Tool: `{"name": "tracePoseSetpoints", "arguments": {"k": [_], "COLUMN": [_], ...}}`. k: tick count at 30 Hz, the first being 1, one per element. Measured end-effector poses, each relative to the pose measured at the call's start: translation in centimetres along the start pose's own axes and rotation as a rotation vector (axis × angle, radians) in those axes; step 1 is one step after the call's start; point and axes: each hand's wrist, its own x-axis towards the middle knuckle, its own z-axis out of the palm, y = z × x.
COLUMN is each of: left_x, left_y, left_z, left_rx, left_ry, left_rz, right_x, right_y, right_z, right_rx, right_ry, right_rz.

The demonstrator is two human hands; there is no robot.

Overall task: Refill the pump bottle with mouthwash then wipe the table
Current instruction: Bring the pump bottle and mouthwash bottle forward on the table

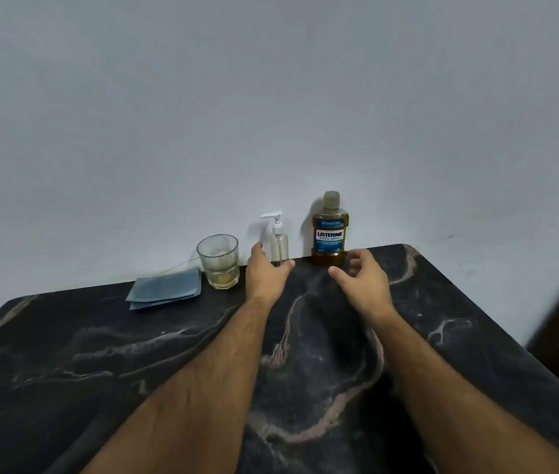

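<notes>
Against the wall at the back of the dark marbled surface (442, 336), the pump bottle (278, 246) stands between a glass (218, 261) and the mouthwash bottle (330, 229). The left hand (266, 273) reaches its base, fingers spread, holding nothing; the right hand (361, 278) hovers loosely curled near the mouthwash. Refilling seems just starting: next, grip and unscrew the pump. The left fingertips are hidden. A blue cloth (165, 288) waits.

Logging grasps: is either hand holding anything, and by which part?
Nothing is clearly held. The left hand reaches around the pump bottle base; contact cannot be told. The right hand is empty.
</notes>
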Motion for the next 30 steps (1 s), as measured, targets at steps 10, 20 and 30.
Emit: {"name": "tracePoseSetpoints", "arguments": {"k": [10,20,30], "left_x": [5.0,3.3,-2.9], "left_y": [-2.3,-3.3,-3.7], "left_z": [3.7,2.3,-1.3], "left_rx": [-0.048,-0.241,-0.237], "left_ry": [0.134,0.134,0.043], "left_rz": [0.068,0.12,0.13], "right_x": [5.6,10.2,6.2], "right_y": [2.5,1.1,0.2], "right_z": [2.0,2.7,2.7], "right_rx": [-0.002,0.248,0.193], "right_ry": [0.096,-0.043,-0.052], "right_rz": [0.033,0.084,0.089]}}
